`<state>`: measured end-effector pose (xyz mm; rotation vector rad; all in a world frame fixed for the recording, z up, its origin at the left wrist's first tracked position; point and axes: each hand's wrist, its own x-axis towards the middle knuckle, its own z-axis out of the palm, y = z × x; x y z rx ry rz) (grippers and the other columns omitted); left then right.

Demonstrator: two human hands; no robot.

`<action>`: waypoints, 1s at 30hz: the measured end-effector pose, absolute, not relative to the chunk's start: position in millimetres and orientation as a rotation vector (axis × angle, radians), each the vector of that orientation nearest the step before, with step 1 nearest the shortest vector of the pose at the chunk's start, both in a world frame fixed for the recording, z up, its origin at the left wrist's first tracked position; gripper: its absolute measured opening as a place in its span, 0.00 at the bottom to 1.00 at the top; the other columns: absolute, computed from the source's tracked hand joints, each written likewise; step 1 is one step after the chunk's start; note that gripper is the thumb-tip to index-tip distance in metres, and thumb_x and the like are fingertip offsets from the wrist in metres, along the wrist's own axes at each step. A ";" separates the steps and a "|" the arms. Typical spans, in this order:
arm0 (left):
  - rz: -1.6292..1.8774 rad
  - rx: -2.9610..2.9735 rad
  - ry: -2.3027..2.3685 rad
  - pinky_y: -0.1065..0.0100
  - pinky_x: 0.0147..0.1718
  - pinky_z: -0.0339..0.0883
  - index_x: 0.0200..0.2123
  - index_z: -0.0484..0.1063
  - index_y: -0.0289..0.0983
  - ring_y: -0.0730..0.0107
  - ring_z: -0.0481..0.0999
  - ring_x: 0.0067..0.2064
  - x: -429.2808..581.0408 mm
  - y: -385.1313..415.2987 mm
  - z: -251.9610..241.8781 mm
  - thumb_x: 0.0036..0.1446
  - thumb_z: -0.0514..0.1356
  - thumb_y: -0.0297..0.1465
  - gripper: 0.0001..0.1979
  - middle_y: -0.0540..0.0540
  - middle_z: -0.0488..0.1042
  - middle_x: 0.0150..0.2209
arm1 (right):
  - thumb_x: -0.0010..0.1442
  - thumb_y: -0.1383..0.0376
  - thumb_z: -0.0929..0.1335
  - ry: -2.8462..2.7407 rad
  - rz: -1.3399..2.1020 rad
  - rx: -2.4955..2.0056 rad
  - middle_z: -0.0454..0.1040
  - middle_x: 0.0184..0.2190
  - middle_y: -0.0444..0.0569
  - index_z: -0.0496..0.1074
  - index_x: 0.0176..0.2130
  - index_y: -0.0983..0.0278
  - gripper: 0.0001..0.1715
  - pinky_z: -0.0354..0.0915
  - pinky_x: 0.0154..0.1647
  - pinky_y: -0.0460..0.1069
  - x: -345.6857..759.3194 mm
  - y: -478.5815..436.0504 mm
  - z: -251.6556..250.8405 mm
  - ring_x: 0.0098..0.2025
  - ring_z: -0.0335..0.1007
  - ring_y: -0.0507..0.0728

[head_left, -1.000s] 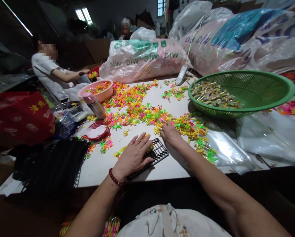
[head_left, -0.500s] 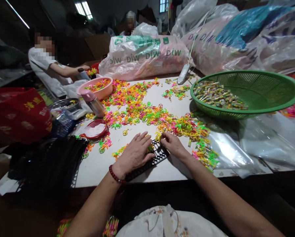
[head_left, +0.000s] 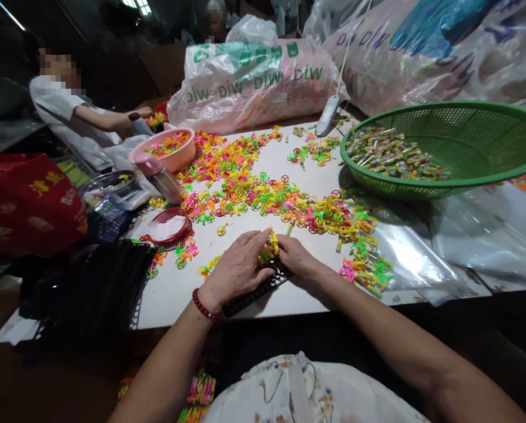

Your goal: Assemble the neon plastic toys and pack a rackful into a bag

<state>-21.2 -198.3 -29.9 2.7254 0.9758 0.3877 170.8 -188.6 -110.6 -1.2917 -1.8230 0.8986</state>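
Observation:
A black grid-like rack (head_left: 249, 298) lies near the table's front edge, partly hidden under my hands. Over its left part rests my left hand (head_left: 238, 267), fingers stretched forward and thumb apart, beside yellow pieces at the rack. My right hand (head_left: 295, 255) is closed at the rack's right end, its fingertips pinching a yellow plastic toy (head_left: 273, 242) that stands up near my left fingertips. Just beyond spreads a heap of bright wheeled plastic toys (head_left: 315, 212), looking like tiny bicycles. A few more toys (head_left: 207, 267) lie left of my left hand.
Right stands a large green basket (head_left: 478, 141) with small wrapped tubes inside; clear plastic bags (head_left: 412, 264) lie below it. Left are a flask (head_left: 159, 176), a pink basin (head_left: 174, 158), a red basket (head_left: 187, 226) and stacked black racks (head_left: 86, 294). A co-worker (head_left: 77, 114) sits far left.
My right hand has shifted slightly left toward my left hand, and a yellow toy now stands between them. My left fingers have drawn closer together. The view has tilted slightly down.

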 end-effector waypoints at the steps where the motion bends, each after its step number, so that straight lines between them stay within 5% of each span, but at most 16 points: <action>1: 0.387 2.729 0.973 0.50 0.64 0.55 0.69 0.42 0.40 0.54 0.58 0.65 -21.3 -198.2 -30.4 0.59 0.59 0.39 0.40 0.38 0.60 0.64 | 0.57 0.71 0.60 -1.852 0.882 -1.294 0.71 0.31 0.46 0.69 0.33 0.64 0.10 0.60 0.37 0.47 170.4 -187.4 -110.3 0.33 0.63 0.53; 5: 0.363 2.762 0.984 0.51 0.64 0.54 0.69 0.41 0.38 0.54 0.58 0.65 -21.7 -197.1 -32.3 0.60 0.58 0.41 0.41 0.37 0.58 0.65 | 0.55 0.72 0.62 -1.972 0.833 -1.292 0.71 0.30 0.47 0.69 0.33 0.65 0.08 0.59 0.36 0.48 171.9 -179.5 -110.4 0.32 0.62 0.54; 11: 0.238 2.901 1.022 0.51 0.65 0.50 0.68 0.45 0.38 0.51 0.47 0.70 -17.3 -198.6 -31.8 0.61 0.56 0.47 0.39 0.38 0.41 0.71 | 0.53 0.74 0.62 -2.085 0.797 -1.236 0.74 0.38 0.52 0.70 0.42 0.66 0.16 0.63 0.42 0.49 172.2 -175.4 -118.0 0.39 0.67 0.57; 20: 0.203 2.959 1.018 0.50 0.64 0.51 0.64 0.54 0.38 0.52 0.47 0.70 -12.7 -198.7 -32.1 0.60 0.57 0.47 0.34 0.41 0.57 0.67 | 0.58 0.73 0.64 -2.114 0.684 -1.421 0.75 0.37 0.49 0.74 0.38 0.64 0.10 0.63 0.44 0.48 183.2 -174.5 -106.9 0.40 0.69 0.55; 26: 0.172 2.985 1.003 0.50 0.63 0.52 0.61 0.59 0.37 0.50 0.51 0.69 -14.2 -196.7 -31.8 0.60 0.56 0.47 0.31 0.40 0.57 0.67 | 0.66 0.61 0.62 -1.954 0.406 -1.851 0.71 0.46 0.62 0.74 0.45 0.66 0.15 0.61 0.43 0.54 204.5 -168.8 -95.4 0.43 0.69 0.63; 30: 0.182 3.017 1.029 0.44 0.66 0.43 0.63 0.57 0.39 0.50 0.47 0.70 -11.3 -198.2 -30.1 0.62 0.54 0.47 0.31 0.41 0.55 0.68 | 0.65 0.66 0.62 -1.943 0.349 -1.960 0.72 0.43 0.61 0.73 0.43 0.65 0.11 0.60 0.40 0.52 204.5 -173.6 -98.6 0.40 0.70 0.62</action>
